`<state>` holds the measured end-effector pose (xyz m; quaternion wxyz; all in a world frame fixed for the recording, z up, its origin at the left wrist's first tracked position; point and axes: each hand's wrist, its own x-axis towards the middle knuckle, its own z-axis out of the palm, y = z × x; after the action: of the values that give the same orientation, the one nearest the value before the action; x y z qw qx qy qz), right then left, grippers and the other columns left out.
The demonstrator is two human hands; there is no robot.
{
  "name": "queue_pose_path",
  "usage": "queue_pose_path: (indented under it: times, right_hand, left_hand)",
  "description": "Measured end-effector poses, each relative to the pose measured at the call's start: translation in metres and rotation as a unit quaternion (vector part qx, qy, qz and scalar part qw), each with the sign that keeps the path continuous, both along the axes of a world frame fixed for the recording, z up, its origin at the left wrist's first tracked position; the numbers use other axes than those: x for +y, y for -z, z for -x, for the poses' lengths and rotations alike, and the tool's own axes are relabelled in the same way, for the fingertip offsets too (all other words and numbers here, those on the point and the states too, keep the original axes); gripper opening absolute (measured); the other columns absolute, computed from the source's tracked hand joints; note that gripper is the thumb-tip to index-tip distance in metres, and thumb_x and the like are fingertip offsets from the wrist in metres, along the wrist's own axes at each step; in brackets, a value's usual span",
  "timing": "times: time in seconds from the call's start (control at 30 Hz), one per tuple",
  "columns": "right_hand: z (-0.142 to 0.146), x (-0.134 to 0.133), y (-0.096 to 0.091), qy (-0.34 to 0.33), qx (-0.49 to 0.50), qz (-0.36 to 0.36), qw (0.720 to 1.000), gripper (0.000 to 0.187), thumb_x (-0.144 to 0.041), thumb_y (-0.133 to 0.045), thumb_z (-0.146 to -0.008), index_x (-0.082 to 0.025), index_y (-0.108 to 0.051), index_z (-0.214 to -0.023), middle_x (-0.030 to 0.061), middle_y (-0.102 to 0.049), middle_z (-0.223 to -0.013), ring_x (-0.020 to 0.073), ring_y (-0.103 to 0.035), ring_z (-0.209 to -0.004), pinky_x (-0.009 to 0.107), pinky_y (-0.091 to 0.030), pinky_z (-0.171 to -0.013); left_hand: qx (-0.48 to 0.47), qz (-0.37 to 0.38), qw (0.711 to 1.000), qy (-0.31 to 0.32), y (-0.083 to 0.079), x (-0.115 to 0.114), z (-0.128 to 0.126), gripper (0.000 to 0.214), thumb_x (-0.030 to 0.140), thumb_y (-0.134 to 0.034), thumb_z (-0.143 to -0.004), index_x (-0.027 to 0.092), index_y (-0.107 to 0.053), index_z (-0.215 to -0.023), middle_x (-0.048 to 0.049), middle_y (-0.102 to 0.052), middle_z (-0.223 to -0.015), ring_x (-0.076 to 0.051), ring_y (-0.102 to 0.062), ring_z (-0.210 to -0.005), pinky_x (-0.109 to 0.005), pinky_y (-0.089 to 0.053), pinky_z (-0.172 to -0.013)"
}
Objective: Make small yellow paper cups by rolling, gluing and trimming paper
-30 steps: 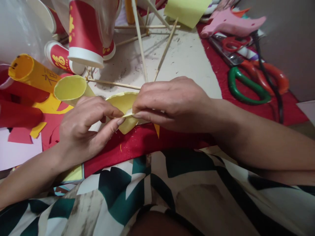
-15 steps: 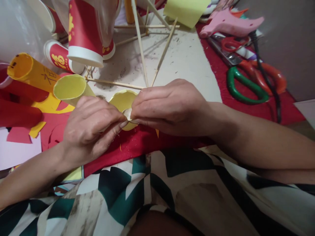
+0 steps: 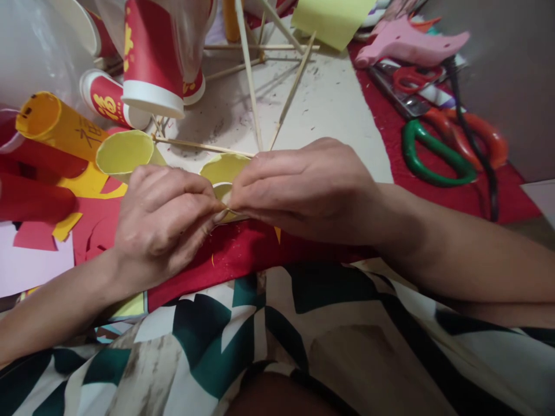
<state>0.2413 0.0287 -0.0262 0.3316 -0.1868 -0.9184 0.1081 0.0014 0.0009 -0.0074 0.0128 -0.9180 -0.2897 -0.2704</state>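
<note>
My left hand (image 3: 169,216) and my right hand (image 3: 303,190) meet fingertip to fingertip, both closed in a pinch. Between them they hold a small, thin, pale strip (image 3: 222,185) that curves into a loop; its exact kind is unclear, and the fingers cover much of it. Just behind it a yellow paper tube (image 3: 223,166) shows its open end, partly hidden by both hands. A second yellow paper tube (image 3: 126,153) lies beyond my left hand, its round opening facing me.
Red paper cups (image 3: 151,58), an orange paper tube (image 3: 65,124) and red paper scraps (image 3: 97,222) are at the left. A frame of thin wooden sticks (image 3: 295,86) stands on the white board (image 3: 338,110). Green-handled scissors (image 3: 437,153) and a pink glue gun (image 3: 411,43) lie right.
Both hands stay together in the pinch. The pale loop between them has shifted slightly, its upper rim now higher and more visible. The whole view has moved a little.
</note>
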Motion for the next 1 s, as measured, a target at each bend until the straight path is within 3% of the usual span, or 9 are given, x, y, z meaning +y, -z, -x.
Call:
queue_pose_path:
  times: [0.1,0.23,0.33,0.53,0.77,1.0]
  right_hand:
    - [-0.001,0.003,-0.001,-0.019,-0.002,-0.004,1.0,0.021,-0.016,-0.05,-0.103,-0.016,-0.069,-0.093,-0.0008,-0.076,-0.095,0.0109,-0.072,-0.088,0.021,-0.053,-0.067]
    - [-0.007,0.01,-0.005,-0.016,-0.012,0.002,1.0,0.02,-0.023,-0.052,-0.104,-0.016,-0.07,-0.097,0.001,-0.077,-0.101,0.0112,-0.072,-0.095,0.021,-0.055,-0.074]
    - [-0.01,0.011,-0.008,0.01,-0.033,0.006,0.999,0.021,-0.027,-0.051,-0.105,-0.018,-0.07,-0.099,0.0011,-0.076,-0.1,0.0105,-0.072,-0.097,0.021,-0.056,-0.082]
    - [-0.003,0.004,-0.003,0.014,-0.023,0.037,0.999,0.024,-0.034,-0.047,-0.107,-0.021,-0.068,-0.111,-0.0003,-0.075,-0.106,0.0098,-0.072,-0.1,0.024,-0.059,-0.086]
    - [0.002,0.001,-0.001,0.016,-0.034,0.038,0.999,0.027,-0.033,-0.049,-0.106,-0.021,-0.072,-0.096,-0.0012,-0.076,-0.09,0.0096,-0.072,-0.086,0.022,-0.057,-0.077]
    - [-0.002,0.002,-0.001,0.035,-0.007,0.059,0.998,0.022,-0.034,-0.053,-0.104,-0.022,-0.071,-0.105,-0.0015,-0.077,-0.094,0.0077,-0.073,-0.086,0.02,-0.059,-0.081]
  left_hand:
    - [0.003,-0.009,1.0,0.006,-0.001,0.0,0.001,0.012,0.029,-0.069,-0.094,0.023,-0.063,-0.103,-0.0013,-0.073,-0.093,-0.019,-0.067,-0.075,-0.037,-0.041,-0.065]
    - [0.029,0.026,0.998,-0.042,-0.003,-0.002,0.004,0.028,0.033,-0.069,-0.095,0.023,-0.061,-0.119,0.0001,-0.073,-0.096,-0.02,-0.066,-0.078,-0.04,-0.042,-0.069]
    - [-0.029,0.059,0.997,-0.05,-0.002,-0.005,0.006,0.037,0.026,-0.074,-0.091,0.026,-0.059,-0.125,0.0034,-0.072,-0.098,-0.015,-0.063,-0.074,-0.038,-0.045,-0.069]
    - [-0.081,0.112,0.989,-0.051,0.002,-0.007,0.004,0.034,0.02,-0.077,-0.088,0.024,-0.062,-0.118,0.0023,-0.069,-0.093,-0.015,-0.061,-0.075,-0.037,-0.048,-0.067]
    - [-0.063,0.103,0.991,-0.052,0.001,-0.007,0.002,0.015,0.029,-0.07,-0.093,0.022,-0.063,-0.105,0.0012,-0.068,-0.09,-0.016,-0.06,-0.074,-0.038,-0.044,-0.066]
    - [-0.028,0.061,0.997,-0.048,-0.002,-0.004,0.004,0.018,0.022,-0.075,-0.088,0.023,-0.063,-0.101,0.002,-0.068,-0.086,-0.014,-0.057,-0.071,-0.036,-0.041,-0.066]
